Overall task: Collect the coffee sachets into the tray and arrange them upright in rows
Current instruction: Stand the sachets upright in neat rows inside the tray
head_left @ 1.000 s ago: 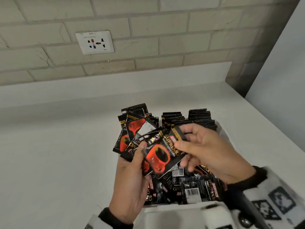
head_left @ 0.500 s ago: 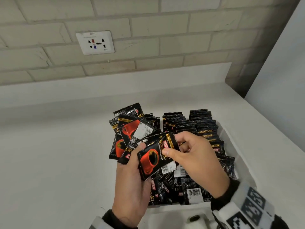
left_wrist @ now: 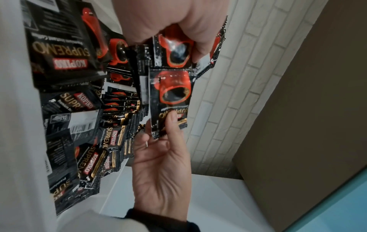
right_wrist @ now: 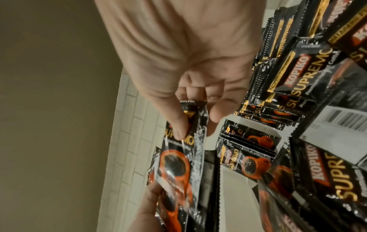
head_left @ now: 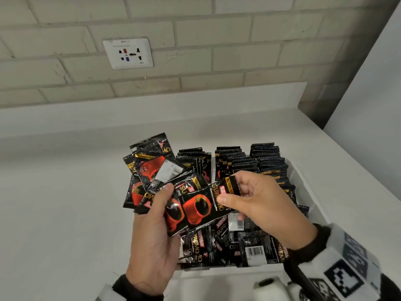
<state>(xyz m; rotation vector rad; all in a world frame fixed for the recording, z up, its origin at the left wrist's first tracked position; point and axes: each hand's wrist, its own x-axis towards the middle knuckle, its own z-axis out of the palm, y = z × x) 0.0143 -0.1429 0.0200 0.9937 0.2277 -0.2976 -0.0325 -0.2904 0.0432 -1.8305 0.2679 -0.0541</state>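
The left hand (head_left: 152, 240) grips a fanned bunch of sachets (head_left: 152, 172), thumb pressed across their faces, held above the near left part of the tray (head_left: 312, 196). The right hand (head_left: 260, 205) pinches the top edge of a single sachet (head_left: 201, 207) between thumb and curled fingers; that sachet lies against the front of the bunch, its red cup facing up, tilted with its serrated top toward the right.

The tray is a white open box sitting on the white counter (head_left: 65, 213). Its right wall and near rim show; its left wall is hidden behind the left hand and the bunch. Along the far side, upright sachets (head_left: 269, 161) stand in rows, packed edge to edge, the rightmost row running down close against the right wall. A shorter row stands at the far left, with a gap of bare white floor beside it in the right wrist view. In the near part, loose sachets (head_left: 251, 248) lie flat and overlapping, some showing barcodes, reaching the near rim.

The counter stretches bare to the left of the tray and behind it to a low white upstand. Above that is a brick wall (head_left: 238, 51) with a socket plate (head_left: 128, 53). To the right the counter narrows toward a white panel (head_left: 373, 83).
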